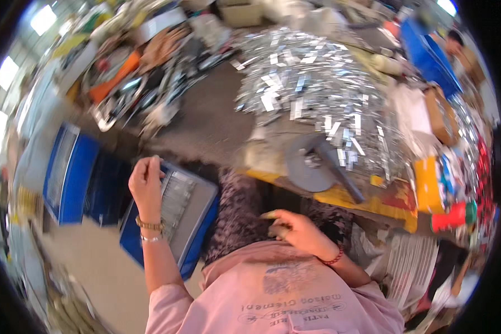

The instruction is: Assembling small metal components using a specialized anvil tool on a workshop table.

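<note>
My left hand (146,179), its fingers pinched together, is raised over the near-left blue crate (209,209). Whatever may be between the fingertips is too small to make out. Inside that crate lie rows of thin metal strips (178,192) beside a grey surface. Over my lap is my right hand (301,231), with a yellowish covering on one stretched fingertip and dark coverings on others. Its fingers look apart, and I see nothing held. On the worktable ahead spreads a large heap of small shiny metal pieces (317,72). A grey disc (306,167) with a dark bar stands at its near edge.
More blue crates (72,178) stand at left. Tools and scrap, with an orange piece (114,78), crowd the table's far left. At right are a yellow box (427,183), a red-and-green roll (453,216) and a tilted blue bin (428,55). Another person (456,44) is farther back.
</note>
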Available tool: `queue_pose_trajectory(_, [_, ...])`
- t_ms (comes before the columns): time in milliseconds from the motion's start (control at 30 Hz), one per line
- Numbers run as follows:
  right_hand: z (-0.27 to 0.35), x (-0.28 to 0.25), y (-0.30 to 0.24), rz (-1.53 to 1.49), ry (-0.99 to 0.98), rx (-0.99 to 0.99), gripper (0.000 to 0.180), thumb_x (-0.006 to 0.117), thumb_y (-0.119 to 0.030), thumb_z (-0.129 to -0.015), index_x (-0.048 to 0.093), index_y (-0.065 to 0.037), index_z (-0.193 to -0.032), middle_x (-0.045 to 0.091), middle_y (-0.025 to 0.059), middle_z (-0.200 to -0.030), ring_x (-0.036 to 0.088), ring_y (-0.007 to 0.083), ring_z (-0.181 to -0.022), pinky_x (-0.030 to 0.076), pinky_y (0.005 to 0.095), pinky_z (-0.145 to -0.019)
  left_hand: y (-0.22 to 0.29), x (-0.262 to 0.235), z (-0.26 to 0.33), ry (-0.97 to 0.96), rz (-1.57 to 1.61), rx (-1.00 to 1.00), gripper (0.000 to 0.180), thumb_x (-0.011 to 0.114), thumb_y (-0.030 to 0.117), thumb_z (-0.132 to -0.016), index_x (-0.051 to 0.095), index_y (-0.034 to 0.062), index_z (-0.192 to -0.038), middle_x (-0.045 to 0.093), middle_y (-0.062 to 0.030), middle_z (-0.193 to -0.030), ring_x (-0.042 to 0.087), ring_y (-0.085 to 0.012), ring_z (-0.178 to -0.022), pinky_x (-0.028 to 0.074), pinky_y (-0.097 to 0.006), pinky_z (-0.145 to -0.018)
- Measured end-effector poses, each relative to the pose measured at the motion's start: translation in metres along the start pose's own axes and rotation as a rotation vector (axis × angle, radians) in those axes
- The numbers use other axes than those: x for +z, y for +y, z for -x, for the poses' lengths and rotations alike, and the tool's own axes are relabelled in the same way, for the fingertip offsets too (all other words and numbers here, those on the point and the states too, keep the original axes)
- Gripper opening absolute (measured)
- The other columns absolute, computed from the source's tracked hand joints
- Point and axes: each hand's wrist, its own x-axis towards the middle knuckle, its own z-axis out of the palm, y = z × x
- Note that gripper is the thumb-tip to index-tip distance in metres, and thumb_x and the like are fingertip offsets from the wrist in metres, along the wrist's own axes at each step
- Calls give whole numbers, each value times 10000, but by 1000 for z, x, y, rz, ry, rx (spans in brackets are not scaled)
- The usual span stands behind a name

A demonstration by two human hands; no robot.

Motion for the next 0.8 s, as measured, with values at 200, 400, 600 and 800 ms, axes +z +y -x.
queue_pose_trajectory(200, [24,-13,-2,59,141,-29,373,687,-146,-1002,653,-87,-1369,705,92,-924,637,138,-827,528,317,-776,114,126,-5,-411,34,506,169,755,33,-909,734,23,-1077,703,-58,-929,646,-141,-806,513,-281,-718])
queue_pose_trajectory(400, [46,-28,-4,117,273,-123,366,704,-163,-987,662,-96,-1344,726,125,-936,687,221,-820,545,354,-779,128,191,-19,-506,-336,581,235,791,129,-853,711,81,-1069,716,-116,-1001,698,-318,-907,546,-414,-809])
queue_pose_trajectory(600, [83,-56,-37,114,365,-288,310,739,-129,-959,706,-88,-1265,743,113,-915,713,235,-798,557,356,-733,123,193,-28,-635,-2,385,290,712,71,-940,665,49,-1226,670,-71,-940,686,-186,-817,539,-317,-674])
queue_pose_trajectory(800, [109,-131,-31,630,1218,-314,262,786,-113,-872,704,-80,-1119,715,103,-967,716,273,-832,576,389,-742,149,162,11,-715,515,33,302,629,53,-1017,610,29,-1318,625,-12,-948,665,-96,-758,512,-213,-601])
